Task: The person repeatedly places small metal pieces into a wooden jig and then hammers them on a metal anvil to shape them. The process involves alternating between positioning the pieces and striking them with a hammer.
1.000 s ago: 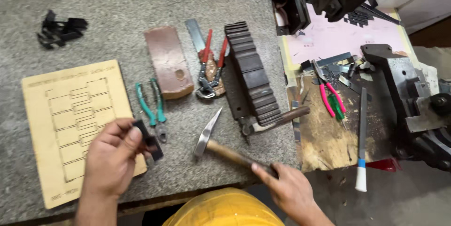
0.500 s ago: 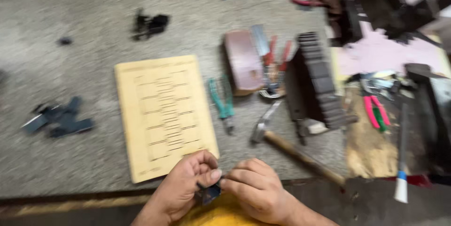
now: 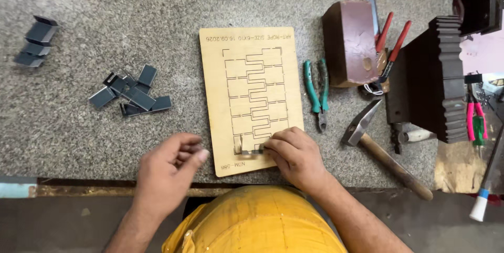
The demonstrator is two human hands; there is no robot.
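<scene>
Head view shows my right hand [image 3: 295,154] pinching a small metal strip [image 3: 251,151] into a slot at the near edge of the wooden board [image 3: 251,95]; my left hand [image 3: 167,171] hovers loosely curled, holding nothing. Seating looks underway; the hammer [image 3: 386,153] lies right, bent metal pieces [image 3: 130,91] far left.

Grey speckled stone bench [image 3: 79,127], wooden die board [image 3: 251,95], bent metal strips [image 3: 131,94], green pliers [image 3: 316,91], hammer [image 3: 386,154], maroon block [image 3: 350,40]
</scene>
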